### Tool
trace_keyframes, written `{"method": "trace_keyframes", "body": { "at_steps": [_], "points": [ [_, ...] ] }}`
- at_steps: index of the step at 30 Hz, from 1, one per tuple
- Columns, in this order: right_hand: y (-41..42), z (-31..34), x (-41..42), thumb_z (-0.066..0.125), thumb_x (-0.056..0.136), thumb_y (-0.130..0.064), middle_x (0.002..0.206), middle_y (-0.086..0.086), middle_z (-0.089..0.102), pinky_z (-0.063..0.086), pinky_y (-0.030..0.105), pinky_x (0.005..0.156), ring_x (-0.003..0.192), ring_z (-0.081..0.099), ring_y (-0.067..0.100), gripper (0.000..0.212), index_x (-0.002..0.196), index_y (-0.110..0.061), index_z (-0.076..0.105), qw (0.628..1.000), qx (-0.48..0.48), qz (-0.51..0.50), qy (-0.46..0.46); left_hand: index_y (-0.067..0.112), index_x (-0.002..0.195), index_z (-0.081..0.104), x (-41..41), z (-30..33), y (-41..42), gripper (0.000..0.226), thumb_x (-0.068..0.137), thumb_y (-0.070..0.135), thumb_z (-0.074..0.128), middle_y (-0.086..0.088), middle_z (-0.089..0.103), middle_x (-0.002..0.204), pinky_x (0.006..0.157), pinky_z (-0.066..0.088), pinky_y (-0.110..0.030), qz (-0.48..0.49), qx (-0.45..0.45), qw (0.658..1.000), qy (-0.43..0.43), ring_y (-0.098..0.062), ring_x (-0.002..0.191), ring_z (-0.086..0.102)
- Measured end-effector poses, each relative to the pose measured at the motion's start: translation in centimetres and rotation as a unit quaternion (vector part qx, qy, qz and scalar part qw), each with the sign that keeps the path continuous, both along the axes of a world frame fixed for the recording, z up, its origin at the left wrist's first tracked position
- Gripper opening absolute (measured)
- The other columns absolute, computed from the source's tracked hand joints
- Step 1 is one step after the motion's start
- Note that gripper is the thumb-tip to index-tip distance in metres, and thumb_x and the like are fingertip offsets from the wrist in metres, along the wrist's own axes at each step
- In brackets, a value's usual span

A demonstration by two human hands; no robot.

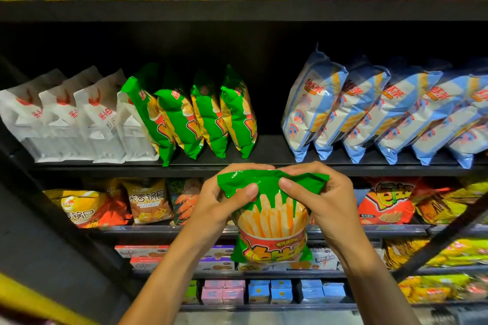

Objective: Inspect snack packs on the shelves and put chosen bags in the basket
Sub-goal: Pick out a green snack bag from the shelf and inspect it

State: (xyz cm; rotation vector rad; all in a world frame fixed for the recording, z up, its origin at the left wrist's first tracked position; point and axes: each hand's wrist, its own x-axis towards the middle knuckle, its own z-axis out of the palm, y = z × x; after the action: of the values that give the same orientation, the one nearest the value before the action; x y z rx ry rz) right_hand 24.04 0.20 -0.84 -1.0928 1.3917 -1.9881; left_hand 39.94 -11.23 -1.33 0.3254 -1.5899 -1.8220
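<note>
Head view, lower centre | left hand (224, 200) and right hand (320, 199) each pinch the top edge of green fries bag (272, 221), grip closed on it, bag hanging in front of the shelves | step: inspection | behind, mid-frame: green bag row (190, 116) on shelf (272, 163) | next: judge, then find basket, not in view.

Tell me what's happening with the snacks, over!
Both hands, left and right, gripping top of green fries bag. Bag off the shelf. Basket not in view. Nothing blocking.
</note>
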Motion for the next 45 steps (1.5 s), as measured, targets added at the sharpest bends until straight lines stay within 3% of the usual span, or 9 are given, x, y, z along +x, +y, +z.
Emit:
{"method": "trace_keyframes", "body": {
  "at_steps": [4,11,19,23,28,32,37,40,45],
  "points": [
    [-0.1,0.0,-0.1,0.080,0.074,-0.005,0.096,0.007,0.080,0.059,0.026,0.078,0.095,0.076,0.021,0.013,0.083,-0.015,0.080,1.000,0.003,0.006,0.000,0.017,0.109,0.081,-0.6,0.0,0.1,0.021,0.093,0.014,0.068,-0.011,0.078,0.112,0.084,0.058,-0.029,0.058,-0.017,0.998,-0.006,-0.027,0.107,0.074],
    [0.4,0.6,-1.1,0.079,0.074,-0.002,0.099,0.014,0.078,0.059,0.030,0.086,0.101,0.075,0.027,0.011,0.083,-0.008,0.075,0.998,0.013,0.055,0.035,0.018,0.098,0.083,-0.8,-0.3,0.4,0.019,0.088,0.013,0.067,-0.008,0.080,0.098,0.076,0.059,-0.026,0.102,-0.036,0.994,-0.003,-0.022,0.095,0.077],
    [0.3,0.8,-1.0,0.067,0.089,-0.021,0.108,0.007,0.079,0.060,0.026,0.082,0.101,0.076,0.021,0.027,0.113,-0.013,0.075,0.996,0.064,0.069,-0.005,0.017,0.097,0.082,-1.1,-0.4,0.3,0.018,0.086,0.015,0.068,-0.007,0.081,0.095,0.074,0.059,-0.024,0.134,-0.030,0.990,0.001,-0.019,0.091,0.077],
    [0.1,0.9,-0.7,0.056,0.096,-0.034,0.088,0.012,0.079,0.057,0.022,0.074,0.083,0.075,0.019,0.035,0.092,-0.009,0.080,0.996,0.085,0.027,0.021,0.028,0.095,0.084,-1.0,-0.1,0.1,0.017,0.094,0.020,0.069,-0.005,0.081,0.097,0.075,0.058,-0.024,0.119,-0.039,0.992,-0.010,-0.017,0.092,0.077],
    [-0.1,0.7,-0.9,0.056,0.097,-0.036,0.058,0.005,0.065,0.048,0.020,0.059,0.057,0.063,0.015,0.050,0.054,-0.010,0.062,0.997,0.077,-0.025,0.005,0.034,0.104,0.082,-0.8,-0.3,-0.4,0.029,0.099,0.034,0.053,-0.005,0.080,0.107,0.080,0.057,-0.024,0.062,-0.015,0.996,-0.060,-0.018,0.101,0.075],
    [0.3,0.6,-1.7,0.048,0.096,-0.042,0.067,0.010,0.066,0.047,0.017,0.067,0.066,0.063,0.016,0.062,0.069,0.011,0.061,0.994,0.104,0.029,0.020,0.021,0.105,0.078,-0.7,-0.8,-1.0,0.035,0.096,0.039,0.049,-0.008,0.080,0.104,0.083,0.061,-0.031,0.086,-0.012,0.993,-0.079,-0.023,0.099,0.076],
    [0.0,0.3,-2.2,0.047,0.106,-0.030,0.048,-0.009,0.050,0.037,0.022,0.061,0.050,0.048,0.005,0.066,0.040,-0.025,0.046,0.990,0.127,0.002,0.056,0.011,0.105,0.074,-0.8,-1.3,-1.4,0.041,0.096,0.041,0.047,-0.008,0.080,0.101,0.084,0.061,-0.035,0.092,-0.043,0.990,-0.096,-0.023,0.096,0.077],
    [-0.4,0.1,-2.3,0.049,0.106,-0.026,0.045,-0.010,0.044,0.036,0.022,0.058,0.048,0.044,0.006,0.067,0.039,-0.026,0.039,0.990,0.130,-0.025,0.039,0.013,0.100,0.075,-0.9,-1.5,-1.5,0.047,0.096,0.047,0.044,-0.009,0.080,0.099,0.085,0.060,-0.034,0.093,-0.037,0.989,-0.107,-0.023,0.097,0.076],
    [-0.6,0.2,-1.9,0.041,0.108,-0.032,0.054,-0.012,0.061,0.043,0.019,0.068,0.056,0.058,0.000,0.060,0.053,-0.019,0.060,0.991,0.135,-0.021,-0.002,0.022,0.097,0.080,-0.8,-1.6,-1.6,0.049,0.097,0.049,0.039,-0.007,0.080,0.101,0.087,0.058,-0.029,0.088,-0.026,0.990,-0.109,-0.020,0.101,0.075]
  ]
}}
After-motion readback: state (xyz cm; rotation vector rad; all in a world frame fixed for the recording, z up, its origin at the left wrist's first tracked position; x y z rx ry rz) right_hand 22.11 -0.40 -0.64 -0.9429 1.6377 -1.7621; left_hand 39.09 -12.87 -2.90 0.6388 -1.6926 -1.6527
